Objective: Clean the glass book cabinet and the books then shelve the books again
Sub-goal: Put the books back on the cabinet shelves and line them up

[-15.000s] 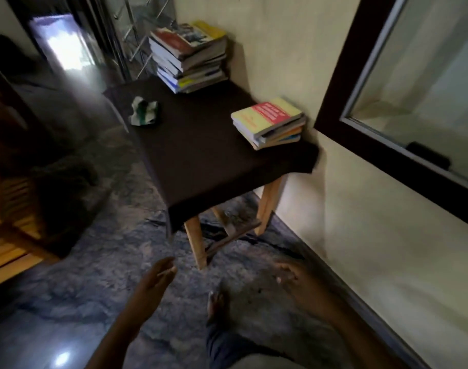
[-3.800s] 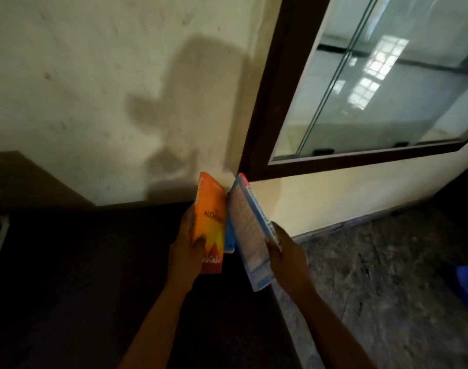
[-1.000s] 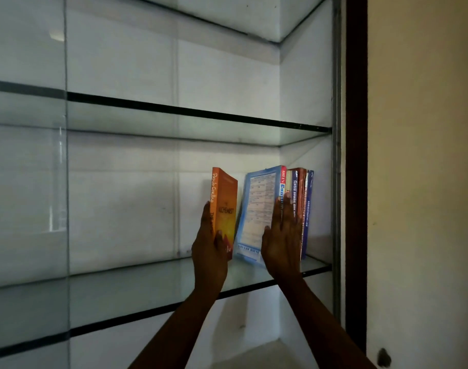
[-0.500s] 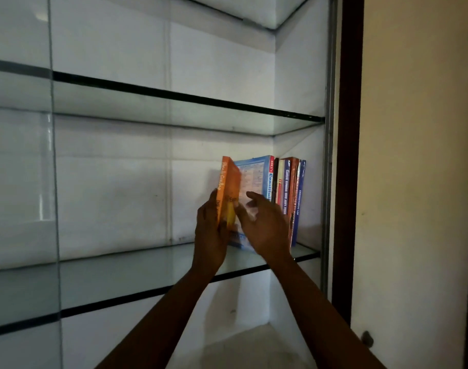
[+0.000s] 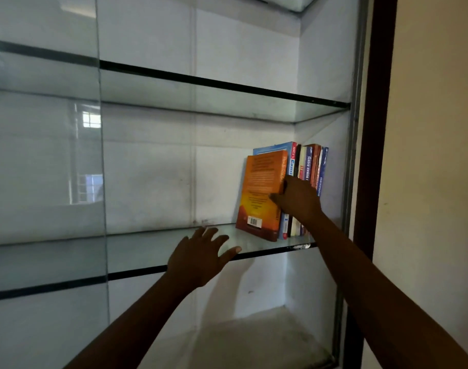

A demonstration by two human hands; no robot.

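Observation:
An orange book (image 5: 259,193) stands upright on the middle glass shelf (image 5: 153,251) of the cabinet, its back cover facing left. It leans against a blue book (image 5: 292,158) and a short row of other books (image 5: 314,166) packed into the shelf's right corner. My right hand (image 5: 298,199) holds the orange book at its spine, thumb on the cover and forefinger up the spine. My left hand (image 5: 201,255) hovers with spread fingers at the shelf's front edge, holding nothing.
A sliding glass pane (image 5: 41,155) covers the cabinet's left part. The upper glass shelf (image 5: 201,83) holds nothing. A dark wooden frame (image 5: 374,129) and a cream wall (image 5: 438,155) bound the cabinet on the right.
My left hand has let go of the orange book and dropped to the shelf edge. The orange book now stands against the blue book, with my right hand on its spine.

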